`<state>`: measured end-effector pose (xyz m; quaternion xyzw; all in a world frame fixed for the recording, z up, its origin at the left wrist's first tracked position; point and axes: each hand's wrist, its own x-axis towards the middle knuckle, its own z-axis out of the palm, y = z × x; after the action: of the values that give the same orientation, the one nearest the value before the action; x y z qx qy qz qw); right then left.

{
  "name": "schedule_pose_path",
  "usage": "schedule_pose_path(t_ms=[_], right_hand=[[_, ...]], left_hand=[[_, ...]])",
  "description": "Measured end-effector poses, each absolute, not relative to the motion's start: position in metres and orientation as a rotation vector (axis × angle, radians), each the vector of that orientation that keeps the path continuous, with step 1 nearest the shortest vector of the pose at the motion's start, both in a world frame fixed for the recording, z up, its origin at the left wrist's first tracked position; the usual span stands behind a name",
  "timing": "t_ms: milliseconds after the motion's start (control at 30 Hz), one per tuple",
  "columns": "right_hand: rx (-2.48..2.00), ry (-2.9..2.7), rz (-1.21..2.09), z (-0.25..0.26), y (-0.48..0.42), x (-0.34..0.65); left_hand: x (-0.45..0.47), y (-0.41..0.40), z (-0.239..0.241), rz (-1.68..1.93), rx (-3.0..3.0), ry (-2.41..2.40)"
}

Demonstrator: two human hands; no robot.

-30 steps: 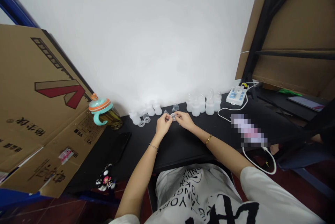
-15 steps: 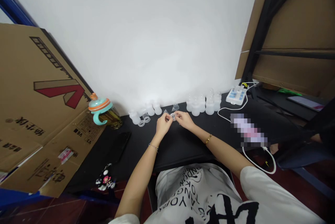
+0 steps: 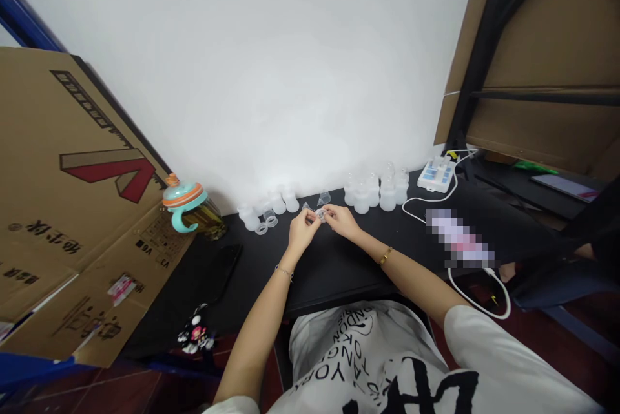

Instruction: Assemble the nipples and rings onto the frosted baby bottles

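My left hand (image 3: 301, 232) and my right hand (image 3: 341, 220) meet over the black table (image 3: 334, 265), fingers pinched together on a small clear plastic ring (image 3: 320, 214) held between them. Just behind the hands lie two small clear cone-shaped pieces (image 3: 324, 197). A row of small white plastic bottles (image 3: 375, 191) stands to the right along the wall, and another group of white bottles (image 3: 271, 206) with loose clear rings (image 3: 266, 225) sits to the left.
A teal and orange handled cup (image 3: 188, 204) stands at the left by a large cardboard box (image 3: 72, 207). A black phone (image 3: 221, 270) lies on the table's left part. A white power strip (image 3: 437, 175) with its cable sits at the right, near a black shelf frame (image 3: 477, 59).
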<state>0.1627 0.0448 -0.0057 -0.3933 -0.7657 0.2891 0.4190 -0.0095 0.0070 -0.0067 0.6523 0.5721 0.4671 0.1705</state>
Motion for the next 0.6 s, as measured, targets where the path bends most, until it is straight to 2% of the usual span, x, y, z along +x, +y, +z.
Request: schedule_pose_path(t_ms=[600], right_hand=[[-1.006,-1.881,0.779,-0.0109,0.0450,0.1611]], left_hand=[[-0.0114,0.0083,-0.0066,1.344,1.799,1.661]])
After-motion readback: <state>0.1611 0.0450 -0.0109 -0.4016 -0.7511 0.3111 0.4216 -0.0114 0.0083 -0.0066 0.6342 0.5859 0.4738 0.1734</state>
